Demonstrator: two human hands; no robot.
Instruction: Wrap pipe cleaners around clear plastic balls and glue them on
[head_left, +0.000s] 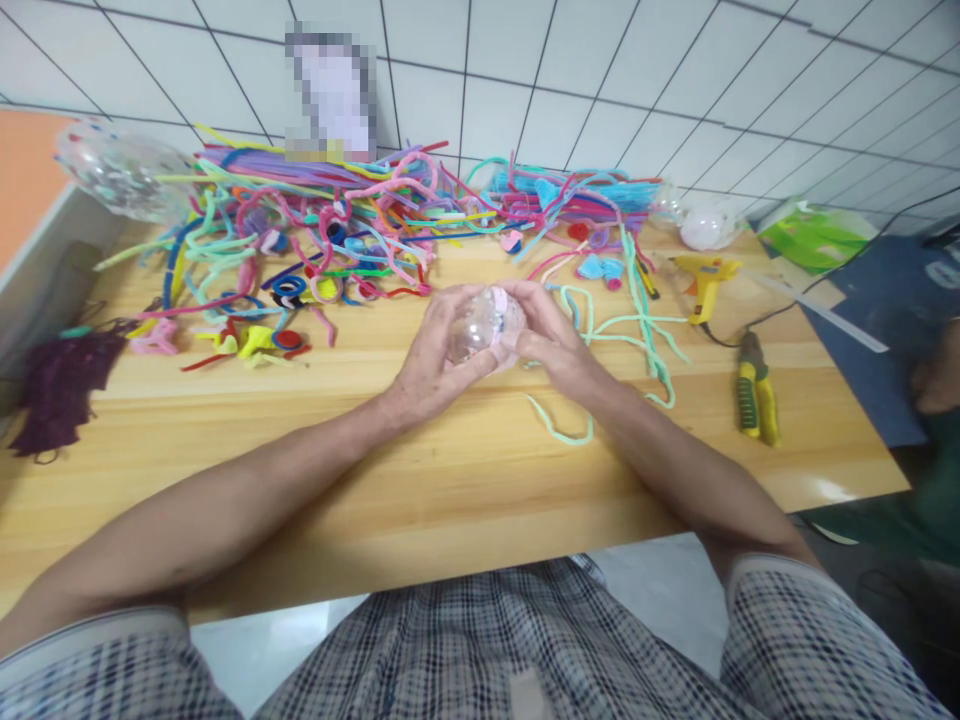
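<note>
Between my two hands, over the middle of the wooden table, is a clear plastic ball with something pinkish showing at its right side. My left hand curls around the ball's left side. From the right, my right hand grips it, thumb on the near face. What exactly sits inside or on the ball is too blurred to make out. Mint-green pipe cleaners lie by my right forearm.
Heaped pipe cleaners line the back by the tiled wall. To the right are a yellow glue gun, pliers and a green bag. Purple tassels lie left; a person's arm shows at the right edge.
</note>
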